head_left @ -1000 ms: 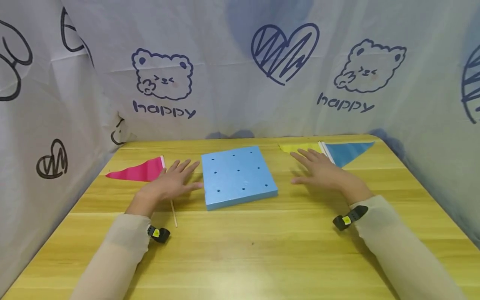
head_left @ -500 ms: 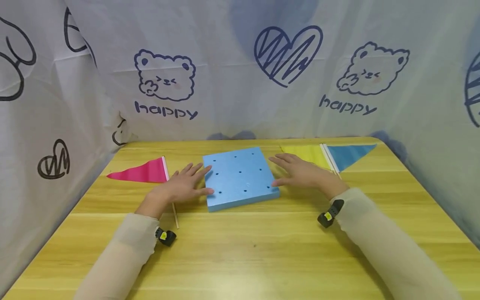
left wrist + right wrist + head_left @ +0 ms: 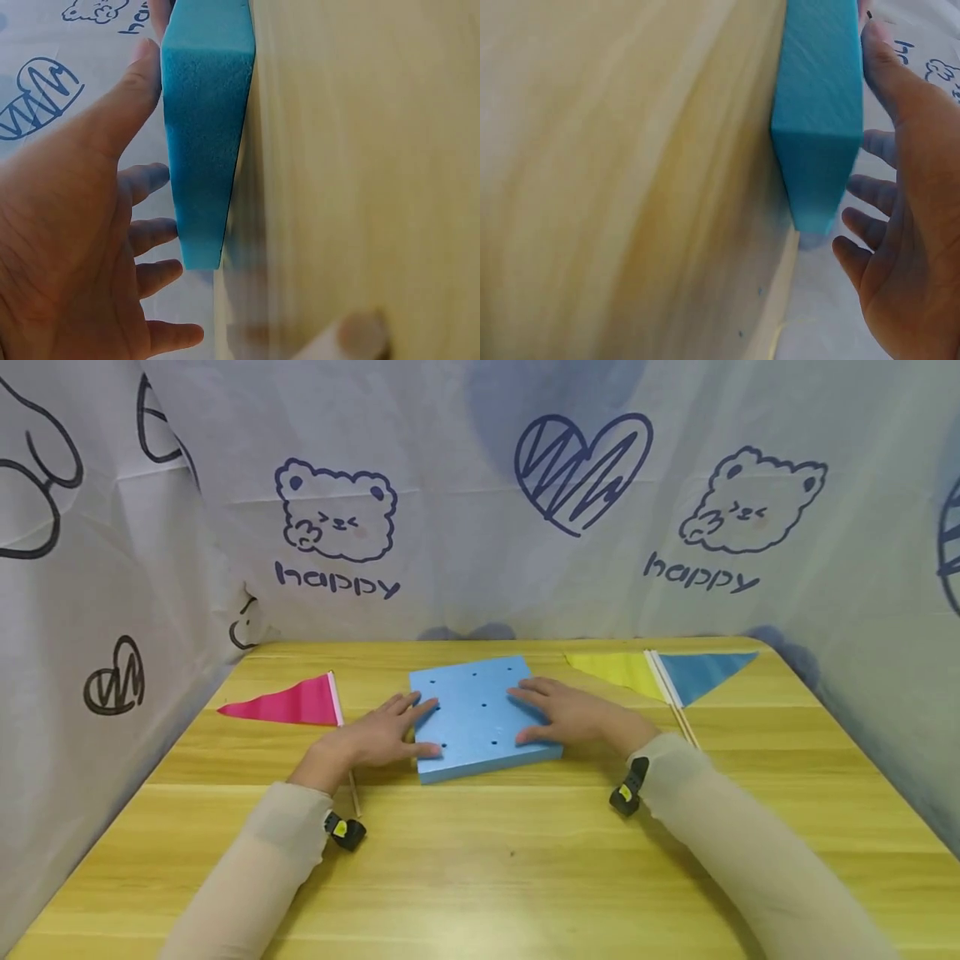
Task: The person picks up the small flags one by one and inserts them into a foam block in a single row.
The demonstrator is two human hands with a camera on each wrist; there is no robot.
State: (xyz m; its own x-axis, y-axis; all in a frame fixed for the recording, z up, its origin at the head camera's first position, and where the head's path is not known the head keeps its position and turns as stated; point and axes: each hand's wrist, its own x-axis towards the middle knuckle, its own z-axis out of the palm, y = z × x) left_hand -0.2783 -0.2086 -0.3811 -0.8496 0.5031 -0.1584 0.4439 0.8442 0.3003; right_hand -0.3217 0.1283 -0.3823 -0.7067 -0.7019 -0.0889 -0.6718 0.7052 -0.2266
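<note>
A square light-blue foam block (image 3: 474,727) with several small holes in its top lies flat on the wooden table. Over its left edge my left hand (image 3: 373,739) is spread, fingers fairly straight; in the left wrist view the thumb and some fingertips meet the top face of the block. My right hand (image 3: 573,712) lies over the right edge in the same way, its thumb and fingers spread on or close to the top. Beneath the left wrist passes the stick of a pink triangular flag (image 3: 292,702).
To the right of the block lie a yellow triangular flag (image 3: 618,670) and a blue triangular flag (image 3: 705,675), their sticks side by side. A white curtain (image 3: 450,568) printed with bears and hearts hangs behind the table (image 3: 480,877).
Both hands have moved inward from either side onto the edges of the foam block, the right hand travelling farther left and uncovering the yellow flag. The block looks unmoved on the table.
</note>
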